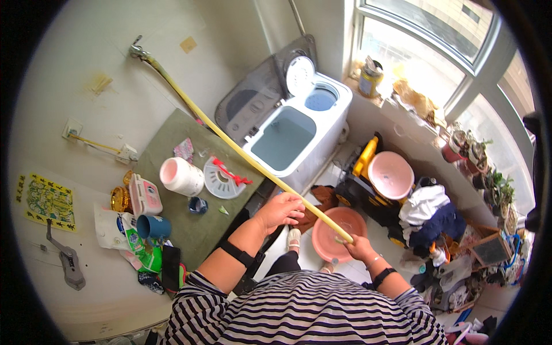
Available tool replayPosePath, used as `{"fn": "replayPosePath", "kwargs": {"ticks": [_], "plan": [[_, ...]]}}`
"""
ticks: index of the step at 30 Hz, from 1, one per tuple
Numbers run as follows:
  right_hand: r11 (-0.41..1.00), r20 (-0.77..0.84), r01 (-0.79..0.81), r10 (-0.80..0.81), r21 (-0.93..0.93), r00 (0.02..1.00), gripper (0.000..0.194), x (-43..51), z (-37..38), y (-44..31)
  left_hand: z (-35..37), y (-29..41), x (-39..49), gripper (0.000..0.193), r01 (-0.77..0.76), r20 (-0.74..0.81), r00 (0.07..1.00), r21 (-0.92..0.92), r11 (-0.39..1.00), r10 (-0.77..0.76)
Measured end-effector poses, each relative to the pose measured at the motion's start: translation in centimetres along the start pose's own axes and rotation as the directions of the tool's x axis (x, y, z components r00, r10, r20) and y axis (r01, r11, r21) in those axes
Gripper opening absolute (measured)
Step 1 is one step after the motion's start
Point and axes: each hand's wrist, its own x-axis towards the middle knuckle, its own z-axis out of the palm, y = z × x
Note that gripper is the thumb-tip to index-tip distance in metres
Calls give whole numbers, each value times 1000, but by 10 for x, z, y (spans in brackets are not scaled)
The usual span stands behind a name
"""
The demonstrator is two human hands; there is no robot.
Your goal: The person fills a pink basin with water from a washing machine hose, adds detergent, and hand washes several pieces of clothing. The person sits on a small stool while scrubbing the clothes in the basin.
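A yellow hose (241,151) runs from a wall tap (139,52) down across the view. My right hand (359,247) grips its free end above a salmon-pink plastic basin (321,237) on the floor. My left hand (282,210) hangs just below the hose, fingers apart and slightly curled, holding nothing. Behind the hose stands a white twin-tub washing machine (297,168), both lids raised. Its larger tub (284,138) seems to hold water; the smaller round spin tub (320,99) is uncovered too.
On the green-topped table (181,125) at left are a white tub (183,177), a blue mug (153,226) and a black phone (170,267). A ride-on toy (366,157) carries a pink bowl (391,175). Clothes (435,220) and clutter lie at right, below potted plants (498,187).
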Motion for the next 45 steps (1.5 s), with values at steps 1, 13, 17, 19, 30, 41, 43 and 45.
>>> {"fn": "replayPosePath", "kwargs": {"ticks": [1,13,17,19,30,41,43,45], "plan": [[999,1,22,-22,-34,1000,36,0,-1,2,-5,18,-4,36,-48,-29,998,98,994,51],[980,115,-138,155,-141,981,37,16,9,2,-174,352,-73,42,-605,-430,265,623,496,863],[972,100,-201,213,-118,972,35,19,11,-11,-254,410,-56,56,-228,-515,25,832,506,857],[970,94,-228,236,-84,967,34,18,12,-16,-293,430,-44,56,51,-428,-80,900,432,900],[955,95,-295,297,-29,950,37,12,23,-17,-418,469,-2,63,291,-458,-69,840,457,886],[966,65,-252,256,-53,965,38,6,21,-29,-446,480,-22,42,570,-442,58,751,333,895],[958,79,-278,284,-76,956,38,6,21,-26,-451,488,-24,44,650,-459,150,713,262,876],[983,13,-182,182,-39,983,32,5,21,-25,-440,491,-28,47,570,-596,158,706,420,787]]}}
